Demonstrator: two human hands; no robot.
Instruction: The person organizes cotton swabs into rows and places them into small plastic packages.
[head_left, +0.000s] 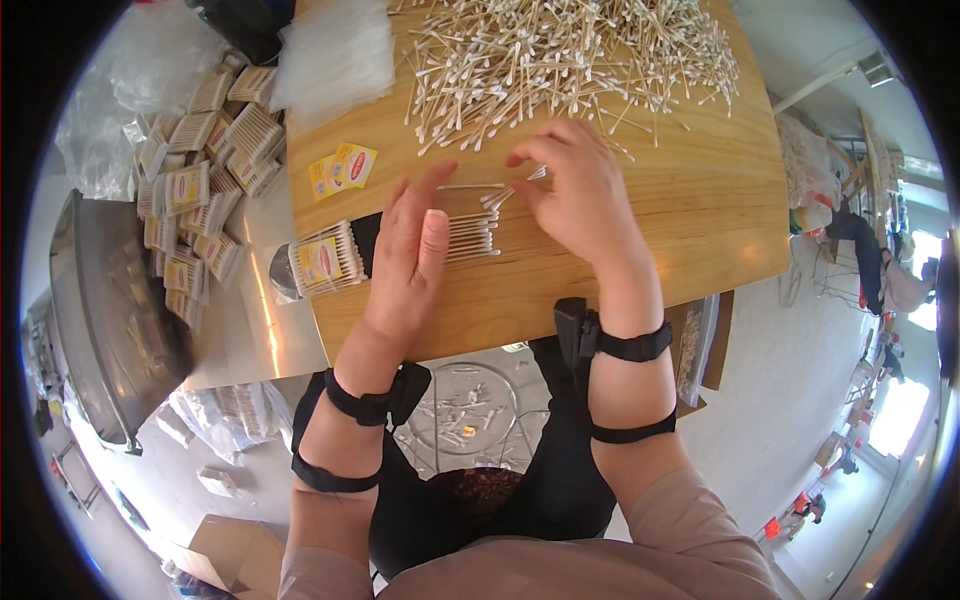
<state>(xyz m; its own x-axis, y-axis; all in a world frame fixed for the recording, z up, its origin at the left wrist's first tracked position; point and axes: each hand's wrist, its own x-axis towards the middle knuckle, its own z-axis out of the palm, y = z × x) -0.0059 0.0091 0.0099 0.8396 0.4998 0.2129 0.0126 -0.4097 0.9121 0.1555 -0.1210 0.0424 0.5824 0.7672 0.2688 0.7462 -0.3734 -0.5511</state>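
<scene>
Head view: left hand (pixel 402 260), thumb and fingers parted, over swab row (pixel 472 238) on table (pixel 700 225). Right hand (pixel 580 190) at few swabs (pixel 492 201) beside row's right end; whether clamped, cannot tell. Swab pile (pixel 565 70) beyond.

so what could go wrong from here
The left hand is right at the neat row of swabs, so a careless brush might knock the sticks crooked. The few swabs at the fingertips of the right hand sit at an angle to that row, so they could end up askew. The packs at the left are heaped unevenly and might slide.
</scene>
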